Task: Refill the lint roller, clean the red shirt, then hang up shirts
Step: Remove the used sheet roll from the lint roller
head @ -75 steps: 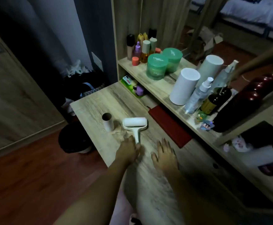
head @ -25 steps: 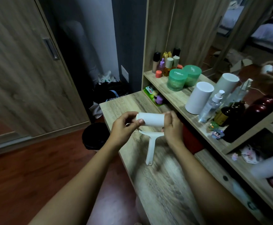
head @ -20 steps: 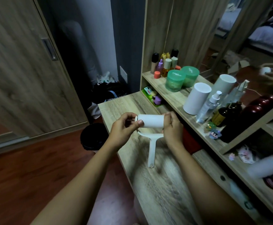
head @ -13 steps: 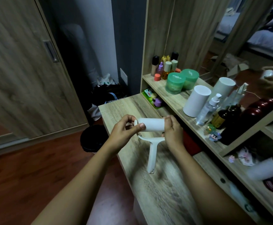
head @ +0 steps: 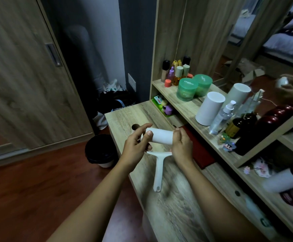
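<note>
I hold a white lint roller (head: pixel 162 136) above the wooden desk (head: pixel 168 203), its handle (head: pixel 158 170) hanging down toward me. My left hand (head: pixel 135 145) pinches the left end of the white roll with thumb and fingers. My right hand (head: pixel 181 144) grips the right end. An empty cardboard core (head: pixel 135 127) stands on the desk just behind my left hand, mostly hidden. A folded red cloth (head: pixel 200 152) lies on the desk under the shelf, right of my right hand.
The shelf (head: pixel 191 109) on the right carries green jars (head: pixel 186 89), a white cylinder (head: pixel 209 108), spray bottles and dark bottles. A black bin (head: pixel 101 150) stands on the floor left of the desk. A wardrobe door (head: pixel 23 81) fills the left.
The roller lay on the desk three seconds ago; both hands have since lifted it. Over the last second the hands stay on its two ends, with only slight shifts.
</note>
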Motion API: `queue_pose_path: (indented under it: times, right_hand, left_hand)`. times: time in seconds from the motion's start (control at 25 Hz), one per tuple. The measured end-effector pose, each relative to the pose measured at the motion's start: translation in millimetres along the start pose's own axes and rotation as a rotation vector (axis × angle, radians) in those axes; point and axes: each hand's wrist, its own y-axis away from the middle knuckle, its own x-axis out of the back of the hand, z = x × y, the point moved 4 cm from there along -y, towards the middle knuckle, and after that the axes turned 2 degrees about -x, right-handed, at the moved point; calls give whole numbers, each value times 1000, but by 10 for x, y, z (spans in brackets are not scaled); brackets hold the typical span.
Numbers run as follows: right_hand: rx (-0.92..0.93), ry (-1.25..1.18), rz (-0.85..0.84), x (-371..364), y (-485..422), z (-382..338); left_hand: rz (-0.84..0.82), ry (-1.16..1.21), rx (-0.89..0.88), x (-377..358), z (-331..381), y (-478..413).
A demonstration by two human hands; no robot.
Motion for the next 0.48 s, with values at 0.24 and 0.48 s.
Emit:
queue_pose_path:
  times: [0.24,0.48]
  right_hand:
    - [68,54,-25,-21,32,2]
    - [51,62,-136,33,-76,91]
  left_hand:
    - [135,33,17,-57,-22,42]
    - [146,172,81,-102,-94,85]
